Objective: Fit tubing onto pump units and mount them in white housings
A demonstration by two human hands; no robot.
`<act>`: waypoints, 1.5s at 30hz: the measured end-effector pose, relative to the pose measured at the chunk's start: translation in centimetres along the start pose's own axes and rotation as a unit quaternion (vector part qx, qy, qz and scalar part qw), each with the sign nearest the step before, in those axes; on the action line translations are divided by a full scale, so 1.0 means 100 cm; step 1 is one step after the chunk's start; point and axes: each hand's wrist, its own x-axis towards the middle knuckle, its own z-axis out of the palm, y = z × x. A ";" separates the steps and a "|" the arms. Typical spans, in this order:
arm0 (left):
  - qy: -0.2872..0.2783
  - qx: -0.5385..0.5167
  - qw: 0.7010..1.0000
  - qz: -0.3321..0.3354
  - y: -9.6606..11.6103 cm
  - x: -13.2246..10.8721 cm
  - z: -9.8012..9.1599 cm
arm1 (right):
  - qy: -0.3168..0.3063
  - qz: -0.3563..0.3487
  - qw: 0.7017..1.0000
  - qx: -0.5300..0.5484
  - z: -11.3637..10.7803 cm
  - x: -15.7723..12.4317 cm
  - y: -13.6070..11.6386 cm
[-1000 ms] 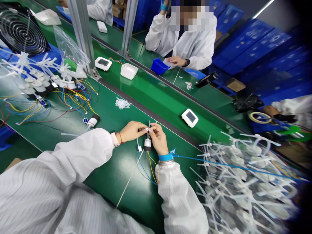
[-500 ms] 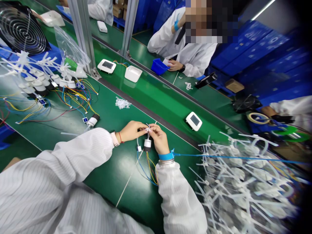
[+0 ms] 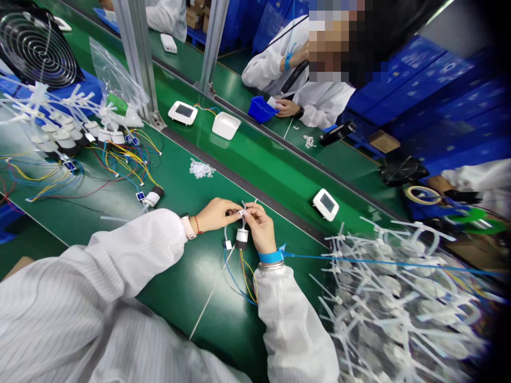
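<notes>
My left hand (image 3: 217,214) and my right hand (image 3: 261,227) meet above the green work surface (image 3: 191,287), both pinched on a small white and black cylindrical part (image 3: 241,237). A clear tube and a white fitting stick up from the part between my fingertips. Blue, yellow and red wires (image 3: 243,274) hang from it onto the surface, ending in a small blue connector (image 3: 228,244). A blue strap circles my right wrist. A single similar part (image 3: 151,197) lies to the left of my left arm.
A heap of finished parts with white tubes (image 3: 399,298) lies at the right, another batch with coloured wires (image 3: 80,143) at the left. Small white rings (image 3: 201,169) lie ahead. White devices (image 3: 325,204) ride the conveyor belt. A co-worker sits opposite by a blue bin (image 3: 261,109).
The white devices on the belt have moved to the right. The co-worker opposite has raised one hand. My hands stay pinched on the same part.
</notes>
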 end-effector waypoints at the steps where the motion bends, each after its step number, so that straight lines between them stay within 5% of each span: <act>1: -0.001 0.001 1.000 -0.005 0.000 0.000 0.000 | 0.016 -0.014 1.000 -0.020 0.001 -0.001 -0.002; 6: 0.010 0.007 1.000 -0.020 -0.001 -0.001 0.002 | 0.058 -0.110 0.984 -0.126 0.005 -0.005 -0.007; 16: 0.018 0.008 0.999 -0.030 -0.002 -0.002 0.004 | 0.005 -0.184 0.965 -0.184 0.002 -0.006 -0.011; 37: 0.016 0.026 0.999 -0.024 -0.003 -0.001 0.004 | 0.009 -0.163 0.972 -0.169 0.004 -0.004 -0.007; 45: 0.001 0.030 1.000 0.008 -0.004 0.000 0.003 | -0.026 -0.030 0.999 -0.018 0.002 -0.002 0.001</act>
